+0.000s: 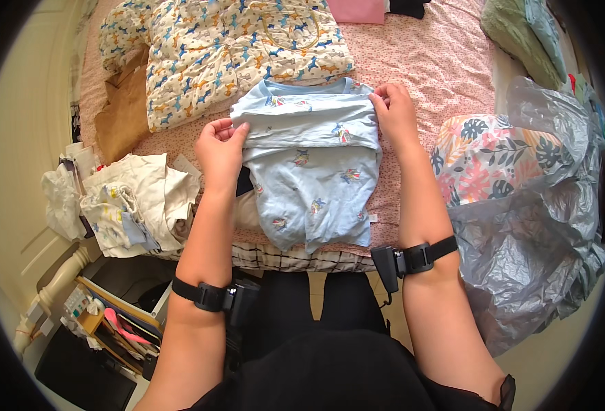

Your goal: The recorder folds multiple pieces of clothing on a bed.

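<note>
In front of me a light blue printed garment lies on the bed, with its round neckline at the far end. Across its upper part the cloth is doubled over in a horizontal band. My left hand pinches the left edge of this band between thumb and fingers. At the upper right edge, near the neckline, my right hand grips the cloth in the same way. The lower part of the garment spreads loosely toward the bed's near edge, and a small white tag shows at its right side.
A quilted jacket with a dog print lies beyond the garment, partly over a brown garment. Cream clothes are piled at left. At right, a grey plastic bag surrounds a leaf-patterned item. Folded green cloth lies far right.
</note>
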The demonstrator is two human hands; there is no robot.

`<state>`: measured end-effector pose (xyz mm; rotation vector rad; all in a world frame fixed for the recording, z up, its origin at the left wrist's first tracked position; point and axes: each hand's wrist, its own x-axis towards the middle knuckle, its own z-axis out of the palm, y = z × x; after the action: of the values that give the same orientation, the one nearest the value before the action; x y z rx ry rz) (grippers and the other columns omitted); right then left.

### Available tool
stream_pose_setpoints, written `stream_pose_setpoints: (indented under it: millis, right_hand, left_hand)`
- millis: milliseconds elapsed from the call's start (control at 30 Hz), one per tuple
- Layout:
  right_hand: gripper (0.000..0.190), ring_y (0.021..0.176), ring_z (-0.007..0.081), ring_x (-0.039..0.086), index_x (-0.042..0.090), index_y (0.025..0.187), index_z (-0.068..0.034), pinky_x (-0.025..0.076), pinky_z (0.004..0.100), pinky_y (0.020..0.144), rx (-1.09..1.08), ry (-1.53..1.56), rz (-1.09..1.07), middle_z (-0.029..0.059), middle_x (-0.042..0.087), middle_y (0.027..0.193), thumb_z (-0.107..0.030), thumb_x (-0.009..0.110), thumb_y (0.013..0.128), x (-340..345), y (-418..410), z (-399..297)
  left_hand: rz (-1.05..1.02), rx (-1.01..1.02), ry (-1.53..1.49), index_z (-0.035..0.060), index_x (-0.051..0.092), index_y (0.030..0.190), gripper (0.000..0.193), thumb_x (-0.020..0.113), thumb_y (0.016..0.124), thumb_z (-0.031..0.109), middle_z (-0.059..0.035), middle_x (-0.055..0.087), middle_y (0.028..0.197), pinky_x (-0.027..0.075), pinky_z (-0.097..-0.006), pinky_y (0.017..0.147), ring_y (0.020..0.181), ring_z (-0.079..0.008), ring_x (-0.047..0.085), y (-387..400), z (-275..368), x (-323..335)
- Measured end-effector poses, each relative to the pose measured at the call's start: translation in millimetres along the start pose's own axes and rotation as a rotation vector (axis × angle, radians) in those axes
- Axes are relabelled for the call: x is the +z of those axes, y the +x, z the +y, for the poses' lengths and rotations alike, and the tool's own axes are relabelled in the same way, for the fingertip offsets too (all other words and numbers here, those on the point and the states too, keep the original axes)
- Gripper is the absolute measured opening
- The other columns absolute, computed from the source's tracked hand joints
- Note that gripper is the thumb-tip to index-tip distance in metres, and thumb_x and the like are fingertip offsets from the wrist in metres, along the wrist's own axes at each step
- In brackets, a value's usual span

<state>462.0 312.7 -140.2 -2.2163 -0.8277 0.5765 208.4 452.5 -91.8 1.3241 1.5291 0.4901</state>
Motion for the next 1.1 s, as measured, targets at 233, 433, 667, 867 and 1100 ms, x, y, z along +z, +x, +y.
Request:
stream_pose_setpoints:
  millis: [233,433,667,867,1100]
  right_hand:
    - [0.016,0.078,0.0257,0.057,0.059,0.083,-0.001,0.046,0.0344,0.072,0.009,0.011,0.002,0.0130,0.055,0.088,-0.016,0.062,0.079,4,1,0]
    - [0.018,0.081,0.0263,0.057,0.060,0.084,-0.002,0.046,0.0352,0.073,0.065,-0.041,0.013,0.0127,0.054,0.090,-0.018,0.063,0.079,2,0,-6]
    - [0.041,0.114,0.0330,0.043,0.053,0.115,-0.009,0.034,0.0419,0.096,-0.243,-0.107,0.224,0.0148,0.047,0.122,-0.018,0.061,0.076,16,-50,-30]
    - [0.058,0.124,0.0332,0.035,0.043,0.130,-0.013,0.024,0.0468,0.104,-0.288,-0.291,0.021,0.0139,0.039,0.135,-0.018,0.059,0.075,31,-101,-20]
    - [0.054,0.121,0.0351,0.039,0.043,0.130,-0.010,0.028,0.0447,0.103,-0.184,-0.341,0.076,0.0179,0.040,0.133,-0.012,0.056,0.078,28,-102,-1]
  left_hand:
    - [-0.056,0.028,-0.160,-0.0002,0.049,0.107,0.033,0.066,0.078,0.004,-0.0040,0.061,0.080,0.044,-0.0189,0.062,0.070,-0.0059,0.055,-13,-3,-14]
    - [-0.168,0.213,-0.056,0.0020,0.045,0.116,0.039,0.062,0.081,0.004,-0.0009,0.058,0.082,0.040,-0.0175,0.068,0.074,-0.0054,0.051,-40,10,-26]
    - [-0.176,0.284,-0.171,0.0033,0.055,0.110,0.030,0.061,0.081,0.003,0.0022,0.050,0.084,0.038,-0.0168,0.062,0.065,-0.0029,0.044,-27,5,-16]
    - [-0.263,0.160,-0.126,0.0066,0.054,0.122,0.045,0.062,0.078,0.002,0.0039,0.057,0.080,0.036,-0.0150,0.055,0.059,-0.0004,0.041,-16,7,-12]
    - [-0.227,0.406,0.371,0.0060,0.042,0.131,0.054,0.059,0.080,0.002,-0.0069,0.051,0.117,0.043,-0.0198,0.065,0.075,-0.0077,0.048,-13,-6,-14]
